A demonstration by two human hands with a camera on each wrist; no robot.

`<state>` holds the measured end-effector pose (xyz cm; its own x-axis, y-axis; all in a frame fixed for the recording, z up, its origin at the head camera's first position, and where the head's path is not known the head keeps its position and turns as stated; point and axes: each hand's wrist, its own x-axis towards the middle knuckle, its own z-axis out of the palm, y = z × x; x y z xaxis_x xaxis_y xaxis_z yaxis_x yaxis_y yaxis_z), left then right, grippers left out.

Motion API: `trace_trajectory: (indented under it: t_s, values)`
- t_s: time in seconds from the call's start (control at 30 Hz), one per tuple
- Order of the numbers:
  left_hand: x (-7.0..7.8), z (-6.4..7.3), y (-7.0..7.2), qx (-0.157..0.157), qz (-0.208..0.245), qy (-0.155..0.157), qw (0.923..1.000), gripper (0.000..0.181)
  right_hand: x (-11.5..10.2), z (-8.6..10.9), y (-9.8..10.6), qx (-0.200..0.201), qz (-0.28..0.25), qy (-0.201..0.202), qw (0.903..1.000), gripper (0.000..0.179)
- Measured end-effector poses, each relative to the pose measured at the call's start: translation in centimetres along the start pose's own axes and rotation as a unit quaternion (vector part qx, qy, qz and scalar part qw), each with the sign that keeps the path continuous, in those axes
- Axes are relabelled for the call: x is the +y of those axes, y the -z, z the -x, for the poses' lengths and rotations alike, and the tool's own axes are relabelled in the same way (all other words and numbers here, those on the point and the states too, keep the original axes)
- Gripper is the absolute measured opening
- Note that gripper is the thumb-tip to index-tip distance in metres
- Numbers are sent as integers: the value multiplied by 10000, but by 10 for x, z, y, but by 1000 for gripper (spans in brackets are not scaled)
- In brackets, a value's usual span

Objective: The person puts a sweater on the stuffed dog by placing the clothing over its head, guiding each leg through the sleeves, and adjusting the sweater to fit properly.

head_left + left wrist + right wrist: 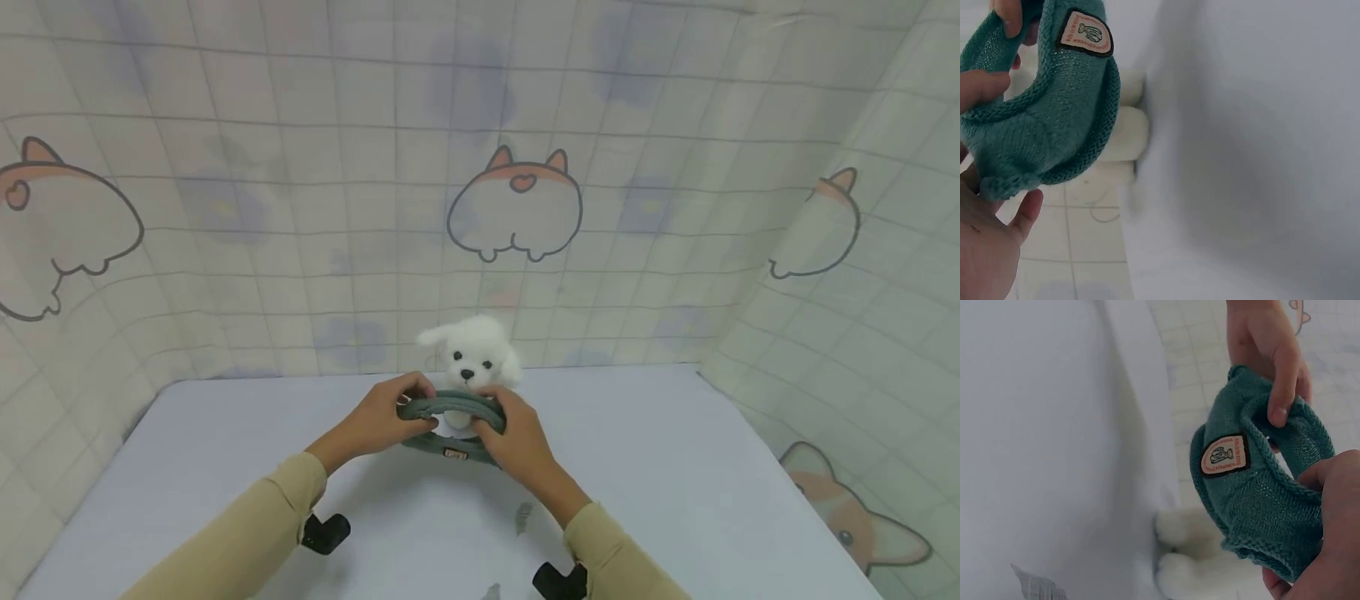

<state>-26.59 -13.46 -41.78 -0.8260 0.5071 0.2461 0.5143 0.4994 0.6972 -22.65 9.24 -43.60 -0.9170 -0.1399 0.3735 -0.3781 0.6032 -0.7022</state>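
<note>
Both hands hold a small teal knitted sweater (454, 400) up in front of a white plush dog (478, 346). My left hand (384, 418) grips its left side, with the thumb inside the opening. On the other side, my right hand (521, 433) pinches the rim between thumb and fingers. The ring of knit between the hands is stretched into an oval. A pale patch (1087, 32) with a dark border and a small printed figure is sewn on the front. Below the sweater, the dog's white paws (1182, 575) show on the table; much of its body is hidden.
The white table (645, 483) carries faint grey leaf-shaped prints (522, 517). Behind it and at the sides hangs a checked cloth (337, 250) with corgi drawings. Black wrist mounts (326, 533) stick out beneath both sleeves.
</note>
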Motion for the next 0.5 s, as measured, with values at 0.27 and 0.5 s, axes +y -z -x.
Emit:
trace_trajectory:
  t_s: [0.27, 0.5]
  values:
    - [3, -11, 10, 52, -282, -423, 9987, 34, 4, -9, 8, 694, 857, 642, 9918, 41]
    - [0, -24, 7, 345, -470, -638, 9963, 35, 11, -22, 13, 1014, 1300, 1096, 9802, 47]
